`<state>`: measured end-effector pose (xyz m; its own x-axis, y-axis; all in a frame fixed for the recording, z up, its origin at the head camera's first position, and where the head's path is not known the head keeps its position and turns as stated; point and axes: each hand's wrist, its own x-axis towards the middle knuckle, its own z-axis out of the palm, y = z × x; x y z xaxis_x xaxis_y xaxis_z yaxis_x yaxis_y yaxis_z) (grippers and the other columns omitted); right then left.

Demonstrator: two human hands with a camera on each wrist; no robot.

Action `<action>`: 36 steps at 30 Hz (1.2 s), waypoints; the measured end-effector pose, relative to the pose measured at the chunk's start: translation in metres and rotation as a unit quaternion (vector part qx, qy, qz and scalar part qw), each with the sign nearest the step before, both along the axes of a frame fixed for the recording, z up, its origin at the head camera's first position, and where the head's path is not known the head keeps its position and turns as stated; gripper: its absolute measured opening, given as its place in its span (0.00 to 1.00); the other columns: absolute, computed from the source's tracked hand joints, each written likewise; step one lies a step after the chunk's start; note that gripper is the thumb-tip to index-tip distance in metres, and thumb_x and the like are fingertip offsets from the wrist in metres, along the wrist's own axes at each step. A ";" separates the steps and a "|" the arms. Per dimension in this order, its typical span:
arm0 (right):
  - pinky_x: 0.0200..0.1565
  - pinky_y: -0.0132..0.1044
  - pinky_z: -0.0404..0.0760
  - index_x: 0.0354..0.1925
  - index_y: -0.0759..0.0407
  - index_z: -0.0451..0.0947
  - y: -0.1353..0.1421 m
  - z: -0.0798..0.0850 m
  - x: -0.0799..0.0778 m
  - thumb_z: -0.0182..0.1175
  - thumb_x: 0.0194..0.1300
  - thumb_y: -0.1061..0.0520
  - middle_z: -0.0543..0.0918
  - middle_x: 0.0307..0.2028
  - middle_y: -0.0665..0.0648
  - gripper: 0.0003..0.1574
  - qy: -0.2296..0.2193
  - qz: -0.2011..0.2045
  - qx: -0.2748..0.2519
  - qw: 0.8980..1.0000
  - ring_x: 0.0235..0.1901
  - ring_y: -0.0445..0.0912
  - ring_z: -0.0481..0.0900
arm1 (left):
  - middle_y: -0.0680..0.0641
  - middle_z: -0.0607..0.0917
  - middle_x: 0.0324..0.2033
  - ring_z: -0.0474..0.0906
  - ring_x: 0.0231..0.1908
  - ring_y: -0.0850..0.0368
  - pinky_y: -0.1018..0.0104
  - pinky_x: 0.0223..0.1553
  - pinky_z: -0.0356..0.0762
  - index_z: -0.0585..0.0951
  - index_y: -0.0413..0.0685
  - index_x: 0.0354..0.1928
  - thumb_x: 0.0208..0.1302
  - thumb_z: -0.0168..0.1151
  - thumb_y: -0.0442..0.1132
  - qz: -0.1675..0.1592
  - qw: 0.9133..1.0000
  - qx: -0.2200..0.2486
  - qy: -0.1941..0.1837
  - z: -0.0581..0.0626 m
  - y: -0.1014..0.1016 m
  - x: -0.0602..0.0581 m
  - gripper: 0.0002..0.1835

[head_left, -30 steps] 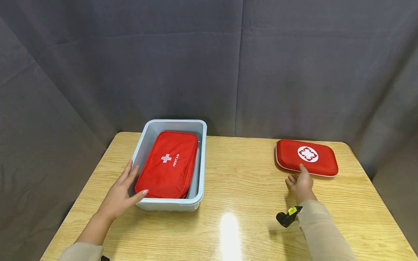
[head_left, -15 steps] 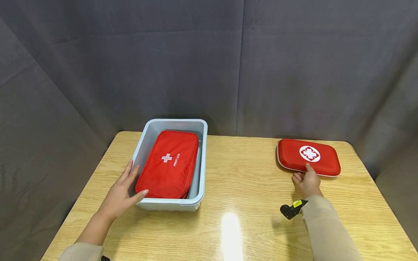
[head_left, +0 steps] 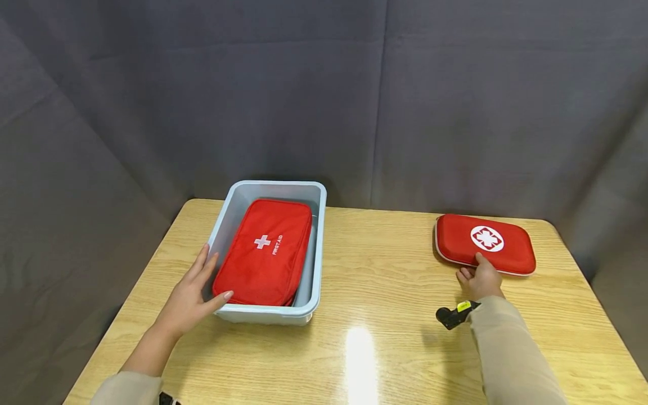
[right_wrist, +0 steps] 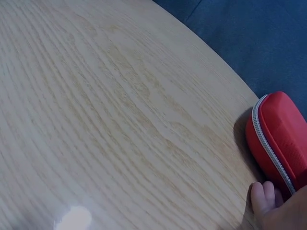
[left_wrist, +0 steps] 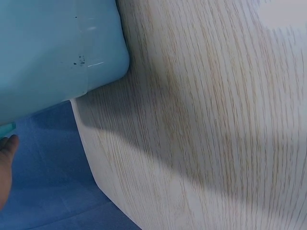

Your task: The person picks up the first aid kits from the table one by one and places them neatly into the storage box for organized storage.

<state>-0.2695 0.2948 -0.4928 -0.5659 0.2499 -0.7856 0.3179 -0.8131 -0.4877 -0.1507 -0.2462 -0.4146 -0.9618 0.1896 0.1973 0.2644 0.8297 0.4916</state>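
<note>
A light blue plastic tub (head_left: 316,264) stands on the table, holding a soft red first aid pouch (head_left: 288,225) with a white cross. At the tub's near left corner, my left hand (head_left: 187,301) rests with fingers spread along the left rim and the thumb over the front rim. On the right lies a hard red first aid case (head_left: 450,236) with a round white emblem and a zip. My right hand (head_left: 483,280) grips its front edge, thumb on the lid and fingers low at the front side. The right wrist view shows those fingers (right_wrist: 268,194) curled beside the zip.
The wooden table (head_left: 374,270) has rounded back corners and carries a bright light reflection near its front. A dark grey curtain (head_left: 304,101) hangs behind and at both sides. A black wrist mount (head_left: 453,316) sticks out from the right sleeve.
My right hand has reached slightly forward and right, its thumb and fingers closing on the front edge of the red case. The left hand stays at the tub; the head view has shifted slightly.
</note>
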 end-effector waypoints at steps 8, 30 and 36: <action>0.55 0.37 0.59 0.51 0.41 0.62 -0.004 0.002 -0.003 0.58 0.53 0.46 0.65 0.37 0.49 0.27 -0.044 -0.029 -0.004 0.999 0.37 0.42 0.65 | 0.42 0.48 0.64 0.51 0.59 0.40 0.43 0.44 0.65 0.56 0.36 0.62 0.49 0.61 0.49 0.001 1.000 -0.001 -0.003 0.000 0.000 -0.001 0.42; 0.49 0.37 0.67 0.59 0.45 0.57 0.006 -0.011 0.003 0.59 0.54 0.50 0.64 0.52 0.46 0.36 0.009 -0.016 0.024 1.000 0.48 0.39 0.66 | 0.41 0.49 0.64 0.51 0.59 0.40 0.43 0.46 0.63 0.56 0.33 0.61 0.49 0.61 0.50 0.003 1.000 -0.009 -0.006 0.001 0.001 -0.001 0.42; 0.49 0.32 0.67 0.54 0.45 0.59 0.006 -0.005 0.011 0.58 0.55 0.52 0.70 0.44 0.45 0.29 0.044 -0.026 -0.059 0.997 0.44 0.37 0.68 | 0.41 0.48 0.64 0.50 0.59 0.40 0.43 0.47 0.63 0.56 0.34 0.62 0.49 0.60 0.50 0.002 1.000 -0.010 -0.010 0.002 0.001 -0.001 0.43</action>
<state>-0.2584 0.3008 -0.4975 -0.6226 0.1891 -0.7593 0.2335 -0.8812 -0.4110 -0.1518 -0.2452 -0.4126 -0.9663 0.1901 0.1736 0.2516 0.8401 0.4806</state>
